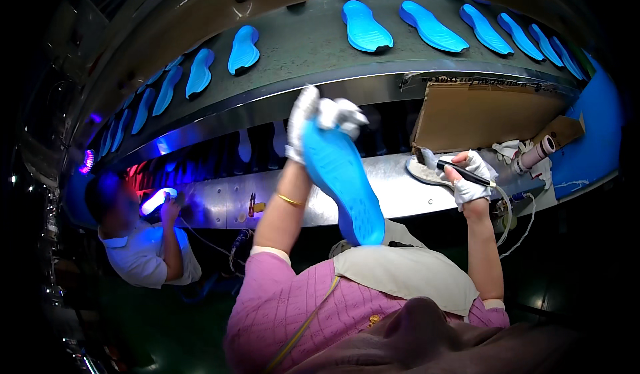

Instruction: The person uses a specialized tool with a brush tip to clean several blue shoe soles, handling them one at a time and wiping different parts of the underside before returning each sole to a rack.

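In my raised left hand (328,115), which wears a white glove, is a blue shoe sole (345,182), gripped at its upper end. The sole hangs down in front of my chest, with its lower end close to the pale apron. My right hand (475,179), in a white glove with bare fingertips, is closed around a brush (472,174) with a black handle and a thin tube at its rear. The brush's tip is over a rounded, pale-rimmed object (427,173) on the metal ledge; its kind is unclear.
Blue soles (368,27) lie spaced along the dark conveyor belt (300,37) beyond the metal ledge (400,204). A cardboard piece (480,117) stands at the right, near a tape-like roll (535,154) and white gloves. At left a co-worker (143,241) holds a brightly lit sole.
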### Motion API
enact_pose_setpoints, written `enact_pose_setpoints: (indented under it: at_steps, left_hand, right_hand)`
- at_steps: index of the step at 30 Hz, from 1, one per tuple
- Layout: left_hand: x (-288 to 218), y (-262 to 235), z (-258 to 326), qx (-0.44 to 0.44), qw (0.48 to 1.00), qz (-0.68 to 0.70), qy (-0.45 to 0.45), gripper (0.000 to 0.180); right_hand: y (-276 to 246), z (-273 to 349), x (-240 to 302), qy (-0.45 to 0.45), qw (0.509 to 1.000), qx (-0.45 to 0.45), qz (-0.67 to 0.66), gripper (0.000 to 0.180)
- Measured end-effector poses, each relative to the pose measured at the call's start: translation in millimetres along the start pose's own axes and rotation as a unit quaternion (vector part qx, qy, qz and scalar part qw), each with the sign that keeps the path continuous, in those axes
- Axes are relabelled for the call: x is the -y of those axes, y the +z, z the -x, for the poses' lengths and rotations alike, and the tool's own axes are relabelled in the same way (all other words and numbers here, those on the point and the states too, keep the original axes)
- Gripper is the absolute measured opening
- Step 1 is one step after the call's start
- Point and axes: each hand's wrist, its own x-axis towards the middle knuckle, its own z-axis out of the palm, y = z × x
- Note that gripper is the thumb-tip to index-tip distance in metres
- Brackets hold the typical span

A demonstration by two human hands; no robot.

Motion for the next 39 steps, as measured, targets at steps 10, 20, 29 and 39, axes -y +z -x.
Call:
enact_pose_setpoints:
  at_steps: [10, 20, 29, 39]
  left_hand:
    - [118.6, 5.3, 31.3, -0.216, 0.965, 0.100, -0.110, 0.081]
    - [157.0, -6.4, 29.9, -0.303, 0.952, 0.019, -0.030, 0.074]
    - [133.1, -19.1, 36.7, -0.308, 0.951, -0.025, -0.016, 0.084]
    - [105.8, -20.9, 52.1, -0.335, 0.936, -0.074, -0.081, 0.080]
  right_hand:
    - [29.1, -12.2, 2.1, -0.062, 0.995, 0.045, 0.069, 0.015]
    - [60.8, -8.5, -4.0, -0.095, 0.988, 0.066, 0.103, 0.015]
    - [67.9, 6.7, -7.8, -0.119, 0.970, 0.121, 0.177, 0.019]
    - [64.3, 25.2, -19.7, -0.056, 0.975, 0.156, 0.147, 0.014]
